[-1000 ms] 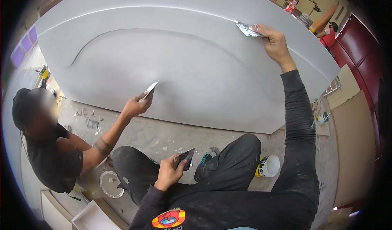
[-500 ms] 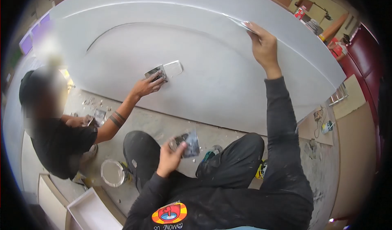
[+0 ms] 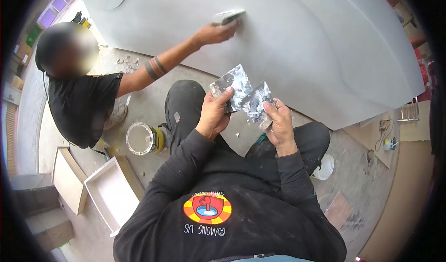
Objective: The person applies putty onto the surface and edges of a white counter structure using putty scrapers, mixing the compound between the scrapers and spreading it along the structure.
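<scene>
Over lap [image 3: 241,169], left hand [image 3: 214,112] grips white-smeared scraper [image 3: 238,81]; right hand [image 3: 281,125] grips second scraper [image 3: 256,105].

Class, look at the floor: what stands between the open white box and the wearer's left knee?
In the head view, a yellow-sided bucket stands between the white box and that knee.

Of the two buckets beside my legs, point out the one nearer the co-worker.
The yellow-sided bucket by your left leg; the other bucket is partly hidden by your right leg.
</scene>
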{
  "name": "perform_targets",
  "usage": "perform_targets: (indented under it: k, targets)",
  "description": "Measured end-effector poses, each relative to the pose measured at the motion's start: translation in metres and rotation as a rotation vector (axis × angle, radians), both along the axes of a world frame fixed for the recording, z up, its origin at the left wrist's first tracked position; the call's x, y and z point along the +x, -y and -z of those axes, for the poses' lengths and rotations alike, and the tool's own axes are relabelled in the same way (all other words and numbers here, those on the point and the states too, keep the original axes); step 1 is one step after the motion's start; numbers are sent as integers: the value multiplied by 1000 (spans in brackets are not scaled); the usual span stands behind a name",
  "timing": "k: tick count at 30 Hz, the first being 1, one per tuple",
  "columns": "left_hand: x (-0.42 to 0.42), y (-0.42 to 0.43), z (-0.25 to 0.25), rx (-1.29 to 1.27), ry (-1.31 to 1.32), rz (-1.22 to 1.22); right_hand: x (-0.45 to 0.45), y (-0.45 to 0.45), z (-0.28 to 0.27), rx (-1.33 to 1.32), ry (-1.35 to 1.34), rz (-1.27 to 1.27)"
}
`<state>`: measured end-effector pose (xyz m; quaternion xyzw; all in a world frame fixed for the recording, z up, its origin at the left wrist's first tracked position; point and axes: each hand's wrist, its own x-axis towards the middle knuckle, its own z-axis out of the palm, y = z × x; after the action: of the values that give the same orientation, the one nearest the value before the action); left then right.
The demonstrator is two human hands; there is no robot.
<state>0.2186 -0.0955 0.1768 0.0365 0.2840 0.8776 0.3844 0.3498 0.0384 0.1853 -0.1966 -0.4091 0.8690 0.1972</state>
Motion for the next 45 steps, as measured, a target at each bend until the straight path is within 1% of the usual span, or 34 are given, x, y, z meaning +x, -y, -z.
perform_targets:
  k: [1, 3, 4, 5, 7, 8, 9, 11, 13, 14, 15, 18, 20, 21, 23, 24, 25, 27, 28, 29, 30, 31, 32, 33, 34, 35, 36, 37, 39, 40, 41, 42, 43, 45]
  targets:
    - [4, 0, 2, 0, -68, -1, 5, 1, 4, -7, 3, 2]
    - [9, 0, 4, 1, -66, -16, 10, 0, 10, 140, 25, 124]
    - [11, -1, 4, 15, -109, -2, 15, -7, 17, 172, 47, 153]
    - [12, -2, 3, 29, -150, 15, 19, -11, 21, 163, 57, 163]
    - [14, -4, -2, 16, -169, 19, 22, -23, 22, 200, 47, 298]
    - [16, -4, -6, 18, -170, 10, 24, -29, 22, 221, 83, 357]
    - [14, 2, -4, 25, -174, 0, 27, -28, 26, 221, 85, 365]
    - [11, 0, 4, 14, -220, -22, 37, -37, 32, 218, 133, 494]
    - [10, -8, 16, -190, -373, -227, 48, -26, 24, 240, 125, 487]
    - [11, -11, 19, -217, -416, -275, 55, -19, 28, 377, 171, 418]
    - [11, -11, 20, -224, -416, -266, 56, -11, 30, 510, 218, 351]
    - [11, -10, 20, -276, -429, -263, 44, 13, 32, 502, 237, 279]
    - [15, -8, 16, -380, -531, -234, 38, 11, 38, 488, 237, 268]
    - [18, -6, 17, -388, -536, -228, 35, 8, 45, 476, 225, 259]
    - [22, -1, 22, -537, -814, -48, 31, 2, 53, 452, 213, 258]
    - [26, 5, 24, -598, -868, 12, 28, 1, 48, 360, 171, 254]
    - [28, 12, 22, -602, -869, 23, 27, 0, 42, 270, 129, 251]
    - [31, 23, 14, -767, -993, 275, 25, -6, 30, 267, 123, 250]
    - [37, 25, 18, -714, -1044, 148, 24, -7, 23, 285, 96, 308]
    - [37, 27, 23, -711, -1048, 150, 23, -7, 20, 303, 69, 366]
    - [36, 28, 23, -721, -982, 8, 22, -8, 23, 304, 67, 370]
    - [34, 30, 22, -728, -910, -133, 21, -10, 31, 682, 173, 488]
    - [31, 34, 18, -796, -963, -142, 22, -10, 42, 1061, 281, 593]
    - [29, 34, 13, -900, -1002, -143, 28, -10, 62, 1057, 286, 580]
    - [32, 34, 12, -897, -1025, -166, 32, -11, 87, 1274, 529, 328]
    - [30, 29, 10, -888, -1058, -199, 28, -12, 98, 1479, 759, 68]
    - [24, 28, 30, -869, -1122, -251, 26, -1, 86, 1438, 737, 86]
    - [27, 23, 29, -814, -1119, -330, 23, 8, 73, 1421, 626, 163]
    - [35, 16, 26, -780, -1076, -375, 20, 18, 52, 1403, 545, 173]
    - [40, 12, 17, -825, -1119, -316, 20, 22, 41, 1408, 526, 165]
    - [46, 12, 9, -867, -1159, -255, 22, 26, 29, 1392, 425, 223]
    - [45, 11, 19, -888, -1264, -237, 23, 29, 18, 1376, 322, 277]
    - [42, 12, 24, -975, -1283, -155, 26, 30, 6, 1390, 302, 264]
    - [37, 15, 25, -1032, -1179, -107, 31, 29, -8, 1428, 267, 438]
